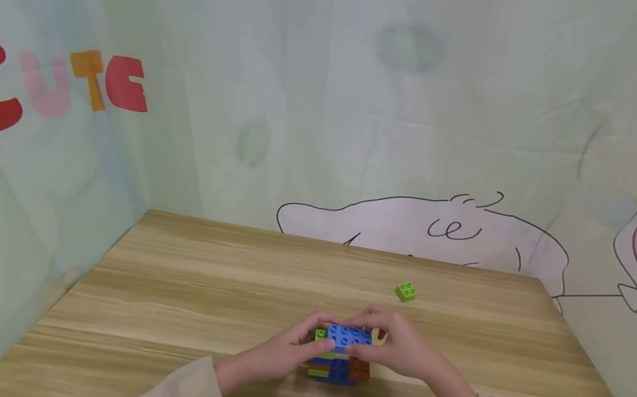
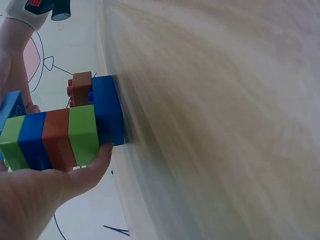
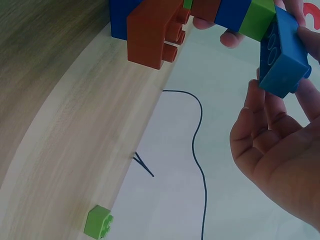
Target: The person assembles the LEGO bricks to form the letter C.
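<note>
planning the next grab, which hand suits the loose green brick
Probably the right hand: the loose green brick lies nearer it than the left hand, though it grips the top blue brick.

At the near middle of the worktop, the base brick lies lowest. The column of four bricks stands on its left part, the low brick on its right. The upper brick is at the column's top, reaching right above the low brick. The left hand is to the left, the right hand to the right. Farther off, rightward, lies the single brick. The backdrop rises behind the worktop, with lettering far left.
</note>
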Demonstrator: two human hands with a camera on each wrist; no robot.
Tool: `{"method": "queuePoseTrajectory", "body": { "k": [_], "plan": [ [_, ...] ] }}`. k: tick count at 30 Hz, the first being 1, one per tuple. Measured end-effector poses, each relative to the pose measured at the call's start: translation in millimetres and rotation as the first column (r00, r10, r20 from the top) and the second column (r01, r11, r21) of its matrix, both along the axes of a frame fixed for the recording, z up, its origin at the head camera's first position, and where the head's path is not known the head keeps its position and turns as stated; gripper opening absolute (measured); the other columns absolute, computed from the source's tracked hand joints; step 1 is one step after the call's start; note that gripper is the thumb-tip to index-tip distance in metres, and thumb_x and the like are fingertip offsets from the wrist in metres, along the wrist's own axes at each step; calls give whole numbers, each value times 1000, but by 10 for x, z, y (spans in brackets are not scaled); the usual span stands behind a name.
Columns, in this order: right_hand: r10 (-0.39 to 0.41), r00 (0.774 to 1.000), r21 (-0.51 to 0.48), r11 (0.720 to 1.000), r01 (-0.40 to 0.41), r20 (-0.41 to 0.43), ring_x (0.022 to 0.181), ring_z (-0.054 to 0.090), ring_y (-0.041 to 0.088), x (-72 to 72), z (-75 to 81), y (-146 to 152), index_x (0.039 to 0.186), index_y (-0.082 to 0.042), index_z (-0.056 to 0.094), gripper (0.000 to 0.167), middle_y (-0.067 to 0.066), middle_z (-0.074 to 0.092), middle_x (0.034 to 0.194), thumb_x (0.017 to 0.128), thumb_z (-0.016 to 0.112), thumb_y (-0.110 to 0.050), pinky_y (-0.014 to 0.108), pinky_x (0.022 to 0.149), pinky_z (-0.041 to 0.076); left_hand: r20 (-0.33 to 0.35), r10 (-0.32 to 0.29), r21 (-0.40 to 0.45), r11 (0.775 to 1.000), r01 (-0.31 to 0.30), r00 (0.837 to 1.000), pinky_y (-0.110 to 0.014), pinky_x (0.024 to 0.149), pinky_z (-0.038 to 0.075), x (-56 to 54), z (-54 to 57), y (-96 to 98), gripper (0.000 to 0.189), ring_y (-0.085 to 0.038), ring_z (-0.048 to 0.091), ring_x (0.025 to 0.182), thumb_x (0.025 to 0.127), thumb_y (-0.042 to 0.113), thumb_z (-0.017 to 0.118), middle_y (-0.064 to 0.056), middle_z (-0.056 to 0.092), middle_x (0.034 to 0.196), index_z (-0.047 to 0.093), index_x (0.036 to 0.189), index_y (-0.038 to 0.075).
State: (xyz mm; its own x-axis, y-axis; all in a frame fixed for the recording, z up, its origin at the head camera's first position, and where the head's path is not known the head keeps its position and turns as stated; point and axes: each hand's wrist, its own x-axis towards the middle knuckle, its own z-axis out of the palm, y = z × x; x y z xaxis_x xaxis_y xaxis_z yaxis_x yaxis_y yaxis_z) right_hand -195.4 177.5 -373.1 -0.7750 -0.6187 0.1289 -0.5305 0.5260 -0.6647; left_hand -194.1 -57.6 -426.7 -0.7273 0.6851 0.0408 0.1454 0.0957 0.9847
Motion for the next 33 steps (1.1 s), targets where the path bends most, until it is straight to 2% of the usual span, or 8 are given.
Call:
{"method": "queuePoseTrajectory", "body": {
  "k": [11,17,23,28,33],
  "plan": [
    [20,1000,-11,1000,-19,6,81,53,6,-6,-17,-15,111,-12,72,30,-7,63,92,87,71,-29,31,71,50,4,-8,42,999,8,1000,-42,97,47,-7,-44,-2,32,-19,52,112,104,28,43,-8,47,128,42,133,15],
    [-11,1000,-15,1000,11,12,81,53,7,-15,-50,2,110,-13,71,29,-8,62,94,86,72,-28,25,72,47,20,2,49,999,-3,1000,-39,96,48,-8,-70,8,33,-19,52,112,104,30,43,-8,48,129,41,133,15],
    [-34,999,-49,998,34,-6,88,55,9,-23,-14,57,116,-11,67,32,-4,64,100,90,68,-29,30,75,48,13,25,44,999,-26,1000,-39,94,49,-2,-75,17,34,-20,53,112,103,29,44,-10,48,129,42,134,15],
    [-171,984,-133,977,164,-41,91,56,14,-122,77,184,118,-8,65,29,0,66,101,94,63,-23,28,77,47,-4,41,23,999,-41,999,-39,94,50,18,-60,26,39,-19,53,111,103,29,44,-12,49,130,40,137,11],
    [-337,940,-117,937,330,-49,92,56,16,-263,130,321,123,-7,62,36,2,67,104,95,61,-29,32,79,47,-12,50,-2,999,-50,999,-41,93,50,31,-53,27,41,-20,53,108,103,30,45,-12,49,130,40,138,10]
  ]
}}
